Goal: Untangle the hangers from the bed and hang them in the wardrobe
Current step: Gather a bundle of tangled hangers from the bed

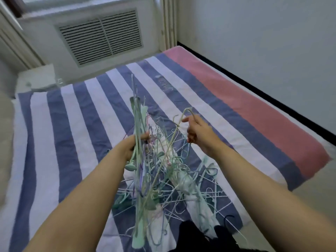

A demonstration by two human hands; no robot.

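A tangled heap of thin wire and plastic hangers (pixel 183 180), pale green, white and purple, lies on the striped bed (pixel 72 124) near its front edge. My left hand (pixel 135 144) is closed around a bunch of hangers (pixel 139 113) held upright above the heap. My right hand (pixel 197 133) pinches a pale wire hanger (pixel 164 155) near its hook, and that hanger's lower part runs down into the tangle. No wardrobe is in view.
The bed has blue and white stripes with a pink band (pixel 254 110) on the right. A vent grille (pixel 101 37) is in the wall behind it. A white wall (pixel 272 42) runs along the bed's right side. Dark fabric (pixel 196 237) lies at the front edge.
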